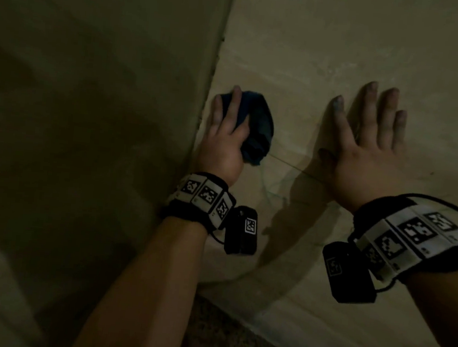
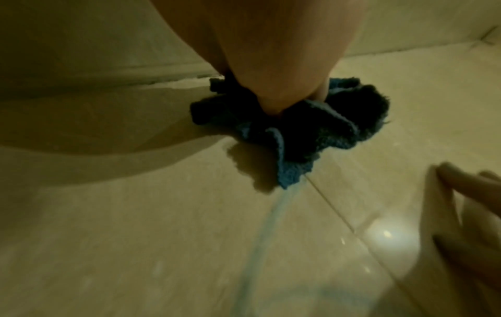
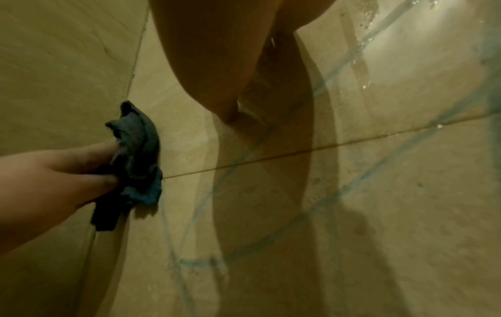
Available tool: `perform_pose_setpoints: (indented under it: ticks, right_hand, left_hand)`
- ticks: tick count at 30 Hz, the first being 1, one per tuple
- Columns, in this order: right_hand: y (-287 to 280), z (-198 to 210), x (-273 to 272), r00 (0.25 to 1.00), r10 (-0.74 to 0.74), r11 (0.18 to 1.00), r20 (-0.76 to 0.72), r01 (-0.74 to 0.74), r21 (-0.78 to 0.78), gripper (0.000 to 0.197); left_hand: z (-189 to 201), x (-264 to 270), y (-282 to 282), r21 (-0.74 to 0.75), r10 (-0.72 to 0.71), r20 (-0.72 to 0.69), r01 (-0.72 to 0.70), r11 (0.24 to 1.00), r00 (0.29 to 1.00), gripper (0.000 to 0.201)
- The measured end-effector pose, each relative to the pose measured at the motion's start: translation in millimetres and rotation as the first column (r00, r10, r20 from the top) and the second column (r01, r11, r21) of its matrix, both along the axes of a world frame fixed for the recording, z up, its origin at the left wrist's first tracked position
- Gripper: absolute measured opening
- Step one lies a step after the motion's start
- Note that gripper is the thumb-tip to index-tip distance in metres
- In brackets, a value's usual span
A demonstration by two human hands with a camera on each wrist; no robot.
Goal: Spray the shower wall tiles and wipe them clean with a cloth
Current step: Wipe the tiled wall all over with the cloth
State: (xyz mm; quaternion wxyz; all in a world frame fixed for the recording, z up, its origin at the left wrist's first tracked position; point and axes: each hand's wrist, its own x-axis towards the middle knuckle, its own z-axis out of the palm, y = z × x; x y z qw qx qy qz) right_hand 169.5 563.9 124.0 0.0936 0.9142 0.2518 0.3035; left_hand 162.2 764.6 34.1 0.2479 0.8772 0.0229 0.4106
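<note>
A crumpled dark blue cloth (image 1: 257, 128) is pressed against the beige tiled shower wall (image 1: 332, 43), close to the inner corner. My left hand (image 1: 226, 134) grips the cloth, fingers curled round it; the left wrist view shows the cloth (image 2: 311, 130) bunched under the hand, and in the right wrist view the cloth (image 3: 138, 156) is pinched by the left hand (image 3: 59, 178). My right hand (image 1: 373, 142) lies flat on the wall to the right of the cloth, fingers straight and spread, holding nothing. Thin blue streaks (image 3: 339, 193) and droplets mark the wet tiles. No spray bottle is in view.
The adjoining wall (image 1: 91, 76) stands to the left, meeting the wiped wall at a vertical corner joint (image 1: 219, 60). A horizontal grout line (image 3: 325, 148) crosses the tiles. A speckled floor (image 1: 220, 334) shows at the bottom of the head view.
</note>
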Motion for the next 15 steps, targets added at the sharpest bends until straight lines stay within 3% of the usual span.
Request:
perform_pose_setpoints:
  ticks: [3, 8, 15]
  right_hand:
    - [0, -4, 3, 1.000, 0.008, 1.000, 0.018, -0.008, 0.004, 0.068]
    - [-3, -19, 10, 0.996, 0.055, 0.998, 0.065, -0.055, 0.005, 0.072]
    - [-18, -67, 8, 0.983, 0.159, 0.985, 0.088, -0.151, -0.090, 0.076]
  left_hand:
    - [-18, 3, -1, -0.058, 0.006, -0.002, -0.006, 0.998, 1.000, 0.047]
    - [-51, -9, -15, -0.178, 0.048, -0.175, -0.080, 0.981, 0.983, 0.028]
    - [-69, -9, -48, -0.378, -0.041, -0.011, 0.033, 0.925, 0.999, 0.037]
